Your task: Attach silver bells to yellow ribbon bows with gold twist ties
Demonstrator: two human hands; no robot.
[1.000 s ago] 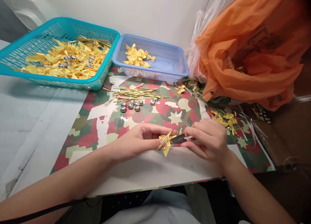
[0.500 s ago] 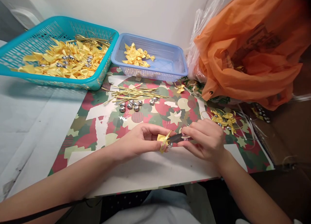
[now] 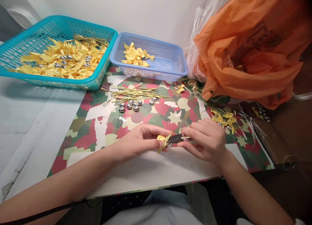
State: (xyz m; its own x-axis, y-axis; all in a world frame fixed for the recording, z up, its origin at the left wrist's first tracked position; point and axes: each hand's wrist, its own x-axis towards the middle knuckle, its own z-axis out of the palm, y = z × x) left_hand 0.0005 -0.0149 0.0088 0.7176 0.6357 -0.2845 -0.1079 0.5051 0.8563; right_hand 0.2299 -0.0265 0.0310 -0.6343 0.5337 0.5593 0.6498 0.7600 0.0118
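My left hand [image 3: 146, 138] pinches a yellow satin bow [image 3: 161, 138] between thumb and fingers. A gold wire tie [image 3: 165, 143] crosses the bow's right side, and a silver bell [image 3: 170, 145] shows partly beneath the tool. My right hand [image 3: 206, 138] is closed around small pliers [image 3: 175, 139] whose dark jaws point left and meet the wire at the bow. Their handles are mostly hidden in my fingers. Beyond my hands lie several loose silver bells [image 3: 129, 106] and a bundle of gold wire ties [image 3: 136, 94].
A teal basket [image 3: 94, 80] of bows, bells and ties stands at back left. Beside it is a blue basket [image 3: 148, 73] with bows. An orange bag [image 3: 243, 56] bulges at the right, near several wired bows with bells [image 3: 225, 119]. Patterned paper [image 3: 175, 117] covers the table.
The gold wire at the bow has turned from an open loop to a narrower, slanted line. Both hands stay nearly in place, with the pliers still at the wire.
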